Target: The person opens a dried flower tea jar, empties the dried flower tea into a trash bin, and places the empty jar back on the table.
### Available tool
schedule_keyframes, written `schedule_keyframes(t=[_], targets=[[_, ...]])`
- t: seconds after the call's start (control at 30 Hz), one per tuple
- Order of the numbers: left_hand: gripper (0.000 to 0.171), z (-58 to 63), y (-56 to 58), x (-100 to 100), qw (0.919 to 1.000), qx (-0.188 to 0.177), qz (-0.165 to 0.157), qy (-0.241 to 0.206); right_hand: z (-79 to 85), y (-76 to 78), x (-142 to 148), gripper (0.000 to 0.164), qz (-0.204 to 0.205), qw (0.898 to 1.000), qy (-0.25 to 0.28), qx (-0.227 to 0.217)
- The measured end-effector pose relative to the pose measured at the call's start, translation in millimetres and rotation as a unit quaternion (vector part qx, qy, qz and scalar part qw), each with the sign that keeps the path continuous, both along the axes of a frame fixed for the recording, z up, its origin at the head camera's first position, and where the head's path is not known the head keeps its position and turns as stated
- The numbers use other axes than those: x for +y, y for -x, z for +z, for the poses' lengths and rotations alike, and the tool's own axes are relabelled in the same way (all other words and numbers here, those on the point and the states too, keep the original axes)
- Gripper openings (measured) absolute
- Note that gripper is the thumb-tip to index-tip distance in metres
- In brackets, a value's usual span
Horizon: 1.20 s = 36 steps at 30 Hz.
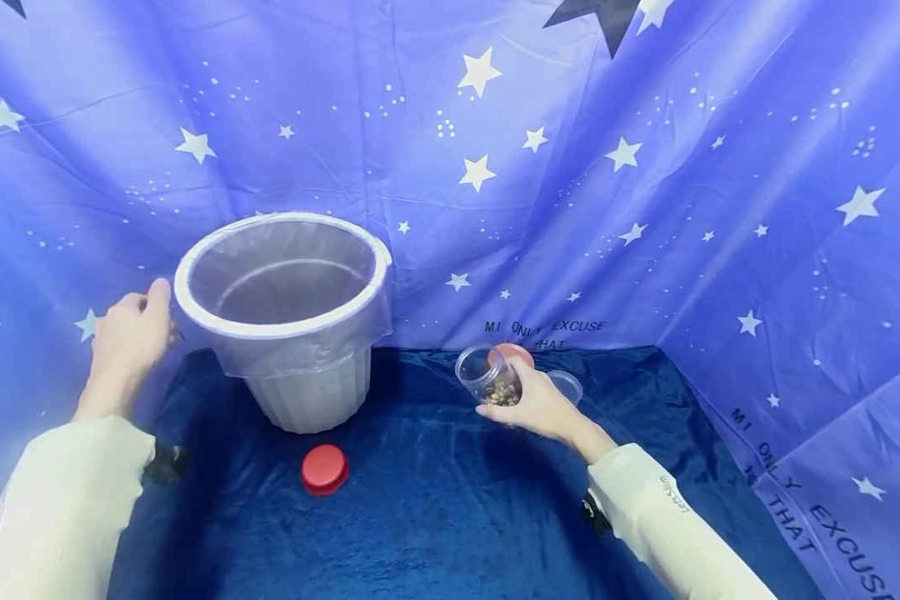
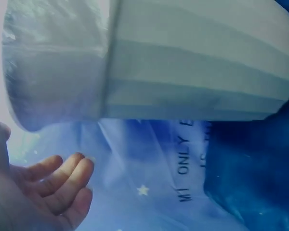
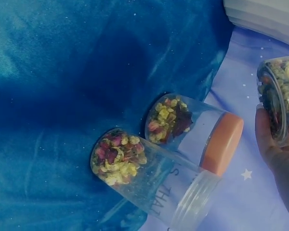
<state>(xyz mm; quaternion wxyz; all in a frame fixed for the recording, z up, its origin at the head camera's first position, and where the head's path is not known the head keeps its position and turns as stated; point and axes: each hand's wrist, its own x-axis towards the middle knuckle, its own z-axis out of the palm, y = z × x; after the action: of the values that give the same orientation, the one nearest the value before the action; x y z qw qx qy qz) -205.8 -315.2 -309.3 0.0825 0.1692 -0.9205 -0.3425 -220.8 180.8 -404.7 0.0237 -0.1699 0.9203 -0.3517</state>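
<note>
The bench [image 1: 420, 517], draped in dark blue velvety cloth, carries everything. The ribbed bin [image 1: 307, 400] stands upright toward its back; judging by the look, it is stiff and fairly light, best gripped under the rim, since its thin plastic liner [image 1: 300, 357] could slip or tear.

At the bin's 9 o'clock is the left hand [image 1: 131, 329], apart from it, fingers loosely bent and holding nothing that shows. At its 3 o'clock the right hand [image 1: 540, 404] curls its fingers and thumb round a clear jar [image 1: 482, 382], raised off the cloth, mouth toward 10 o'clock. The jar seems light and rigid; whether plastic or glass cannot be told. Its smooth wall may be slippery, so a wrap round the lower body suits it, leaving the mouth free.

Beside it stand an unlidded jar [image 3: 156, 175] and an orange-lidded jar [image 3: 195, 122]. A red lid [image 1: 325, 469] lies at the bin's 5 o'clock. The dried flowers [image 1: 500, 394] in the held jar look brittle, almost weightless and ready to slide if tipped.
</note>
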Motion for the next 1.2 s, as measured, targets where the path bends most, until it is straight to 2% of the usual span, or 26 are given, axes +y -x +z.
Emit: schedule_keyframes(t=[0.13, 0.3, 0.53, 0.67, 0.77, 0.9, 1.07, 1.2], targets=[[0.085, 11.7, 4.0, 6.5, 0.9998, 0.011, 0.017, -0.006, 2.1, 0.9, -0.6, 0.069, 0.002, 1.000, -0.001, 0.004], [0.085, 25.7, 8.5, 10.5, 0.9997, 0.016, 0.017, 0.006, 1.3, 2.7, -1.7, 0.070, 0.003, 1.000, -0.003, -0.001], [0.087, 36.8, 15.0, 20.4, 0.9975, -0.022, -0.005, 0.067, -3.2, 4.7, -1.6, 0.065, 0.004, 1.000, -0.004, -0.013], [0.083, 40.9, 17.3, 27.9, 0.9939, -0.038, -0.004, 0.104, -5.2, 3.9, -1.1, 0.065, 0.007, 1.000, -0.007, -0.024], [0.084, 44.9, 19.9, 31.3, 0.9905, -0.066, -0.005, 0.120, -5.6, 3.4, -1.6, 0.065, 0.006, 1.000, -0.005, -0.031], [0.084, 44.1, 24.6, 32.6, 0.9866, -0.106, -0.009, 0.124, -6.5, 3.9, -1.9, 0.065, 0.008, 0.999, 0.000, -0.036], [0.070, 37.6, 27.7, 33.1, 0.9873, -0.119, -0.004, 0.106, -5.8, 4.3, -2.8, 0.067, 0.009, 0.999, -0.002, -0.032], [0.069, 36.6, 28.5, 34.1, 0.9870, -0.132, -0.001, 0.092, -3.3, 5.4, -4.3, 0.068, 0.004, 1.000, -0.002, -0.025]])
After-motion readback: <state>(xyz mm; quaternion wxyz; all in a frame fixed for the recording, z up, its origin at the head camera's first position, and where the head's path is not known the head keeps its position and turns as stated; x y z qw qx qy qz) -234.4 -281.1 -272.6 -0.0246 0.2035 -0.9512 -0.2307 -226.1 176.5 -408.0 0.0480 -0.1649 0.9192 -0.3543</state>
